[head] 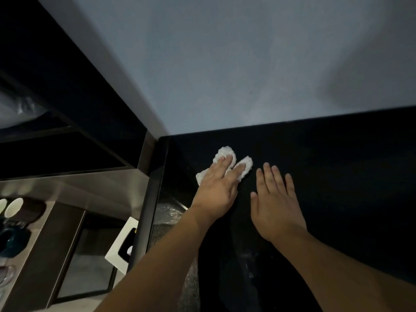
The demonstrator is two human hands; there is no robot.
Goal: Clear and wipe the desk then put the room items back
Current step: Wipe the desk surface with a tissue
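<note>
Flat left hand (217, 188) presses white cloth (227, 154) on desk (337, 165); right hand (275, 204) beside.

Nubbly white cloth (227, 163) on a smooth, glossy black desk (326, 176).

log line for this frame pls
phase: wiping | left hand: pressing cloth flat on desk, far left corner | right hand: flat on desk, no cloth

Two hands, left (217, 188) and right (275, 204), one white cloth (227, 153), one black desk (326, 176), two cups (13, 207).
</note>
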